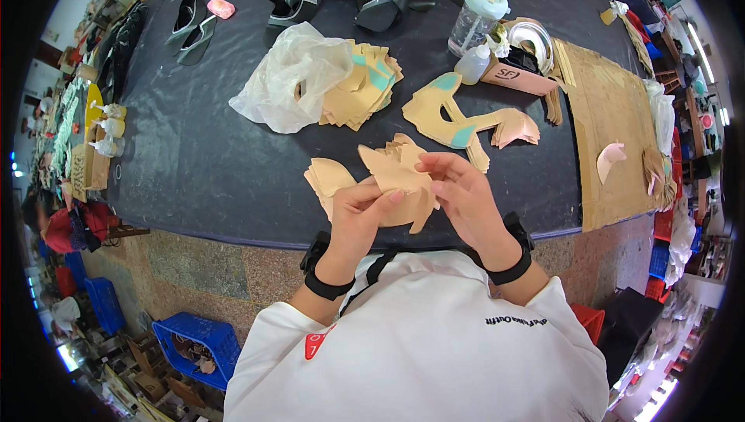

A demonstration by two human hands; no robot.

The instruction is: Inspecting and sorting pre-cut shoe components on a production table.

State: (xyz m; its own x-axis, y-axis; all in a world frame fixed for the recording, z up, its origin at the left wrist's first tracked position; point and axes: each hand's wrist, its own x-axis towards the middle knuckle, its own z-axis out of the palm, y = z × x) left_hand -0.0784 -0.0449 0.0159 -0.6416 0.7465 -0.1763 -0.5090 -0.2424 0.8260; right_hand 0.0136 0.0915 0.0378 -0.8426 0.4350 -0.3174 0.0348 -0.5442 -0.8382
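Close to the table's near edge, my left hand [362, 206] pinches a thin tan shoe-upper piece [397, 172] between thumb and fingers. Its other side is gripped by my right hand [463, 195], with the fingertips curled at the edge. More tan pieces lie beneath it, partly hidden by my hands. A small pile of curved tan pieces [330, 174] rests just left of my left hand. Beyond my right hand spreads a group of tan uppers with teal patches [428, 102]. Farther back, a stack of similar pieces [358, 98] is partly covered by a crumpled plastic bag [291, 81].
A lidded clear jug [476, 22], a small white squeeze bottle [472, 67] and a pink box [518, 77] stand at the back right. Black shoes [291, 3] line the far side. Brown cardboard [613, 112] covers the table's right end. A blue crate [194, 352] sits on the floor.
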